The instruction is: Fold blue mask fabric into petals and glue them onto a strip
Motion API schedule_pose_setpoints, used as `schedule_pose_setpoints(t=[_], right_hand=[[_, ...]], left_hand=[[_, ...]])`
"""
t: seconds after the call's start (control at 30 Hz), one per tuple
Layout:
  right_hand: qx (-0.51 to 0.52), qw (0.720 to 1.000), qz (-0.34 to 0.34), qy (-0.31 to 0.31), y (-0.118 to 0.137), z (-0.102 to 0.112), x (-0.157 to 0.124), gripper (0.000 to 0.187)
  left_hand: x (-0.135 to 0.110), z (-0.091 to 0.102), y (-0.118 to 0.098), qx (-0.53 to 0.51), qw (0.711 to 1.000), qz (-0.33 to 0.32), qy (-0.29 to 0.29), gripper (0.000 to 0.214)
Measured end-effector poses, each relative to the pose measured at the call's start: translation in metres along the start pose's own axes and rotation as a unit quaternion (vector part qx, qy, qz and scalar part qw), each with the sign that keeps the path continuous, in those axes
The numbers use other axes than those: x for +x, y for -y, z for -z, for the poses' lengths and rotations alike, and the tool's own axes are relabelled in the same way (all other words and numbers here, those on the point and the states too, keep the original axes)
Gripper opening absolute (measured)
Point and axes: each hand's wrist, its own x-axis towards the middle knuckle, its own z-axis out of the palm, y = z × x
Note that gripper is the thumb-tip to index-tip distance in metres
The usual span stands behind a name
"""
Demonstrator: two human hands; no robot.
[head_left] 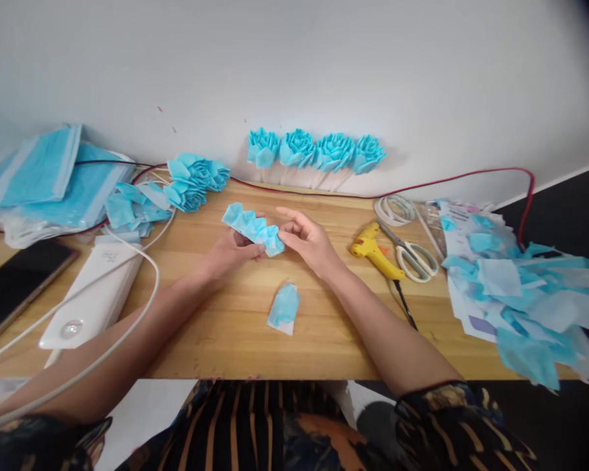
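Note:
A pleated strip of light-blue fabric [252, 227], scalloped along its upper edge, is held above the wooden table. My left hand [235, 252] grips it from below, thumb in front near its middle. At the strip's right end, the thumb and a finger of my right hand [308, 241] pinch it, while the index finger points out to the left. On the table below lies a small blue petal-shaped fabric piece [285, 307] with a whitish lower edge.
Several blue fabric roses on sticks [317, 152] lean against the wall, others [196, 180] lie left. To the right are a yellow glue gun [380, 252], scissors [412, 255], tape [395, 210] and fabric scraps [500, 278]. Face masks [39, 167], a white power strip [93, 294] and a phone [19, 281] occupy the left.

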Motion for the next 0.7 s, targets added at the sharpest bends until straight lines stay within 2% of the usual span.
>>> schedule_pose_setpoints(t=[0.17,0.27,0.47,0.57,0.63,0.7], right_hand=[[0.000,1.000,-0.006,-0.028,-0.004,0.002,0.002,0.058],[-0.012,0.999,-0.004,-0.039,-0.008,0.006,0.004,0.059],[-0.092,0.995,0.009,-0.040,-0.018,0.009,0.014,0.056],[-0.140,0.988,0.028,-0.051,-0.020,0.007,0.019,0.052],[-0.180,0.980,0.049,-0.069,-0.019,0.006,0.020,0.046],[-0.214,0.971,0.071,-0.085,-0.016,0.005,0.018,0.040]], left_hand=[[0.004,0.004,-0.001,0.012,1.000,-0.013,0.015,0.053],[0.005,0.007,-0.001,0.009,0.999,-0.038,-0.008,0.040],[0.008,0.013,-0.001,-0.033,0.993,-0.055,-0.102,0.040],[0.012,0.022,0.001,0.024,0.978,-0.103,-0.182,0.040],[0.014,0.029,0.002,0.087,0.955,-0.157,-0.236,0.039],[0.015,0.035,0.000,0.130,0.935,-0.197,-0.266,0.035]])
